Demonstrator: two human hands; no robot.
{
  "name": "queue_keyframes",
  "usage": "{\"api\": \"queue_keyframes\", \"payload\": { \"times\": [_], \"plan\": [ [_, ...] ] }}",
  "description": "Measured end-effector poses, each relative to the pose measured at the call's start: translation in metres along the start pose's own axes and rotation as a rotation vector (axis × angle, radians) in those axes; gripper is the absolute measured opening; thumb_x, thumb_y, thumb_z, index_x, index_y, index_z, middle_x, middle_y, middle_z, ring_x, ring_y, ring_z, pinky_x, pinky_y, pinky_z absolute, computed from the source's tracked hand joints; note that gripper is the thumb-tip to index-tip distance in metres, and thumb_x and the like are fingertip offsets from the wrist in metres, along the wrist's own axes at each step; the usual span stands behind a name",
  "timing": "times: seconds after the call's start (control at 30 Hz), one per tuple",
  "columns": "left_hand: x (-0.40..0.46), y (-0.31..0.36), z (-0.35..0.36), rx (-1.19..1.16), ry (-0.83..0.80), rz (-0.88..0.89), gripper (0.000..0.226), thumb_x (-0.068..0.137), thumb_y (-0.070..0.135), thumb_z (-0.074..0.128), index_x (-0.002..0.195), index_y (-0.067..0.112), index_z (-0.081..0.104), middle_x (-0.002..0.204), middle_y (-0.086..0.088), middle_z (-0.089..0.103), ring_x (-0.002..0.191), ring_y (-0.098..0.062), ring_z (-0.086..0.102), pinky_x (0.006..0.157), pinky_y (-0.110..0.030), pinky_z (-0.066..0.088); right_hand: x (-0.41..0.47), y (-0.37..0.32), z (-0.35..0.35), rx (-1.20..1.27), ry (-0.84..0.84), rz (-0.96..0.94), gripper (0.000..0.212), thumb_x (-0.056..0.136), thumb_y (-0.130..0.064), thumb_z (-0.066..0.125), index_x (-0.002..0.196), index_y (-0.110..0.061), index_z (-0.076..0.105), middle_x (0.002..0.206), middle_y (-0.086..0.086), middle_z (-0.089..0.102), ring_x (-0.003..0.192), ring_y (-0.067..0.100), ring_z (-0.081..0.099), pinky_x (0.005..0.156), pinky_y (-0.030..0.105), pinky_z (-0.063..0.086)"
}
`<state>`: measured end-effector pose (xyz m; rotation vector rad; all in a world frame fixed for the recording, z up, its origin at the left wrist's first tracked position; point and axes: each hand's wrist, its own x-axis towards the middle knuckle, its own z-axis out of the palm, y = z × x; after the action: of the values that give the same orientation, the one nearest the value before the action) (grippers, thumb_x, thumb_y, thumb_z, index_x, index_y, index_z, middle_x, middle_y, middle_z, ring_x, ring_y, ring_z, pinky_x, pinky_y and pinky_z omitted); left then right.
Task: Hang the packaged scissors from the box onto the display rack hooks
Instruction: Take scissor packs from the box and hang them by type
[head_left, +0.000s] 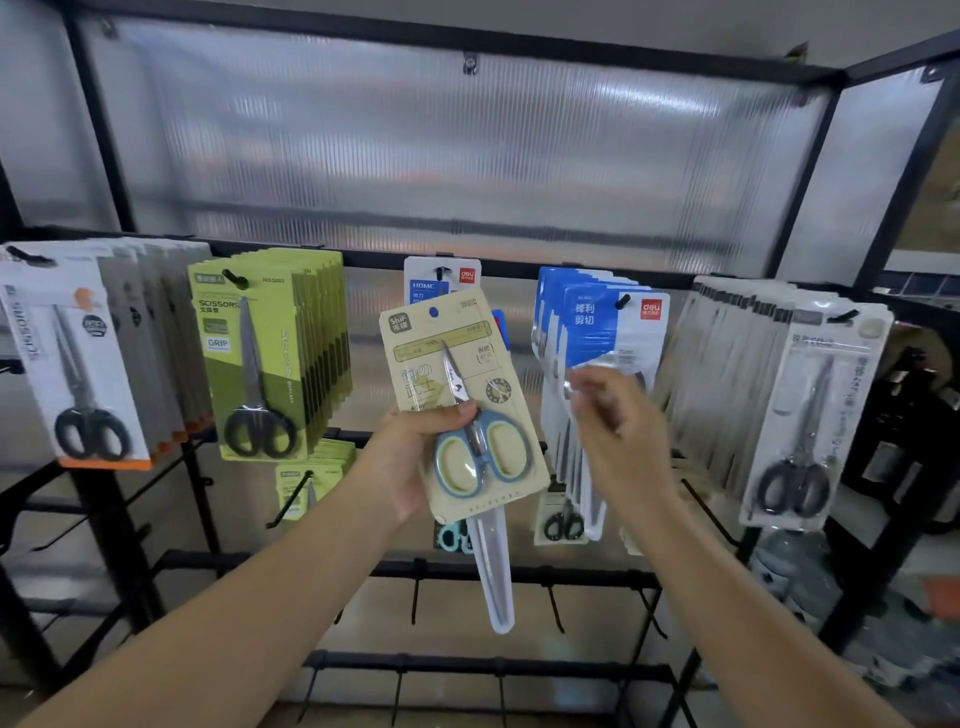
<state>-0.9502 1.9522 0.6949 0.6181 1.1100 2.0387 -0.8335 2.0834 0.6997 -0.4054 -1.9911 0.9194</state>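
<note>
My left hand (410, 457) grips a beige carded pack of scissors (447, 353) with blue-and-yellow handles, held upright in front of the rack's middle. A long clear pack (496, 577) sticks out below it; whether I hold that too is unclear. Behind the beige pack, a white-and-blue pack (441, 283) hangs on the middle hook. My right hand (623, 441) is blurred, raised against the lower part of the blue packs (597, 322) hanging on their hook (622, 300). Whether its fingers hold one I cannot tell. The box is out of view.
The top rail carries a white-and-orange stack (67, 353) at the left, green packs (249, 353), and grey packs (810, 395) at the right. Lower rails have bare black hooks (415, 592) and a few small packs (563, 519). A black frame post (883, 561) stands at the right.
</note>
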Motion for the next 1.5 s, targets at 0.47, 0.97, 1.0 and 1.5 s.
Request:
{"api": "queue_keyframes", "payload": {
  "times": [0.47, 0.97, 1.0, 1.5],
  "plan": [
    [0.0, -0.01, 0.019, 0.032, -0.002, 0.095, 0.054, 0.056, -0.009, 0.067, 0.108, 0.005, 0.063, 0.103, -0.016, 0.071, 0.087, -0.03, 0.07, 0.065, -0.036, 0.058, 0.0, -0.011, 0.004, 0.399, -0.074, 0.238, 0.019, 0.095, -0.013, 0.05, 0.081, -0.013, 0.063, 0.085, 0.003, 0.072, 0.078, 0.019, 0.067, 0.071, 0.035, 0.055],
    [0.001, -0.005, 0.021, 0.031, 0.07, 0.102, 0.029, 0.073, -0.011, 0.059, 0.094, 0.008, 0.066, 0.092, -0.01, 0.074, 0.078, -0.025, 0.072, 0.058, -0.033, 0.058, 0.02, 0.003, -0.03, 0.296, 0.234, 0.201, 0.016, 0.087, -0.017, 0.062, 0.075, -0.014, 0.053, 0.073, 0.002, 0.064, 0.059, 0.003, 0.061, 0.053, 0.01, 0.046],
    [0.001, -0.004, 0.019, 0.025, 0.079, 0.094, 0.03, 0.074, -0.011, 0.059, 0.096, 0.007, 0.066, 0.092, -0.01, 0.074, 0.078, -0.025, 0.072, 0.058, -0.034, 0.058, 0.023, 0.005, -0.034, 0.274, 0.255, 0.189, 0.017, 0.088, -0.017, 0.062, 0.075, -0.014, 0.052, 0.071, 0.0, 0.062, 0.058, 0.003, 0.059, 0.05, 0.007, 0.043],
    [-0.036, -0.04, -0.079, 0.251, 0.48, -0.104, 0.035, 0.068, -0.013, 0.067, 0.1, 0.002, 0.066, 0.094, -0.016, 0.072, 0.083, -0.031, 0.068, 0.074, -0.038, 0.053, -0.031, 0.068, -0.008, 0.125, 0.068, 0.283, 0.009, 0.09, -0.01, 0.058, 0.083, -0.011, 0.052, 0.082, 0.011, 0.065, 0.077, 0.023, 0.061, 0.069, 0.027, 0.049]
  ]
}}
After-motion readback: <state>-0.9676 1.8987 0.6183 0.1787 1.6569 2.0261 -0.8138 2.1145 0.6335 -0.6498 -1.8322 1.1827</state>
